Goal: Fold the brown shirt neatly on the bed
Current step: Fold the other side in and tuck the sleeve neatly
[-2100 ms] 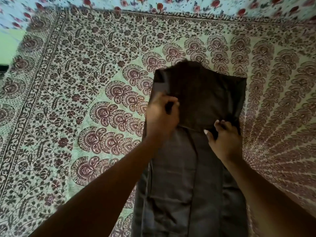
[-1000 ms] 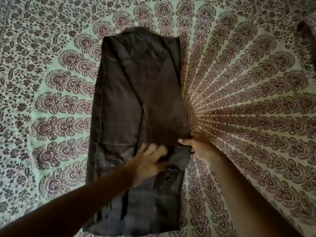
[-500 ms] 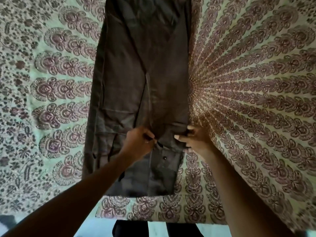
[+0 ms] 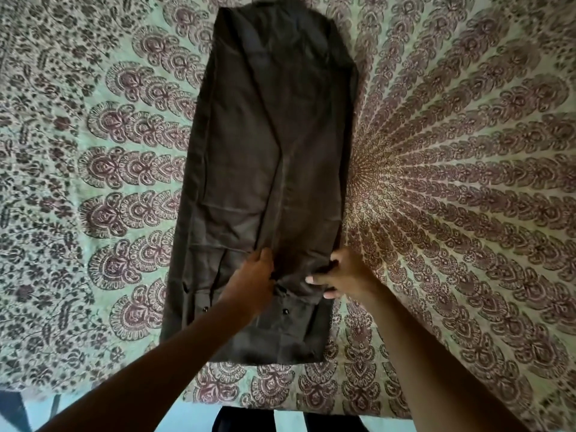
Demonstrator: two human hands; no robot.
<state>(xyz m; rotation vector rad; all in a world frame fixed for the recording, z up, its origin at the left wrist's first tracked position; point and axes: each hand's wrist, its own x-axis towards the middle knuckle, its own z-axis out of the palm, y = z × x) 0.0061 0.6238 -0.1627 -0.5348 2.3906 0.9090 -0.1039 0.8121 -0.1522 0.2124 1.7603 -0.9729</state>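
The brown shirt (image 4: 249, 169) lies flat on the bed as a long narrow strip, its sides folded inward, running from the near edge to the far middle. A folded-in sleeve lies down its right half. My left hand (image 4: 254, 280) pinches the cloth of that sleeve's lower end near the shirt's middle. My right hand (image 4: 341, 274) grips the same end at the shirt's right edge. Two small buttons show just below the hands.
The bed is covered by a pale green sheet (image 4: 461, 169) printed with maroon mandala patterns. Its near edge (image 4: 280, 410) runs along the bottom, with pale floor and dark legs of the person below it.
The upper flap that both hands held has been laid down toward me. The hands came nearer along the shirt and now grip the sleeve's lower end; the view tilted down to the bed's near edge.
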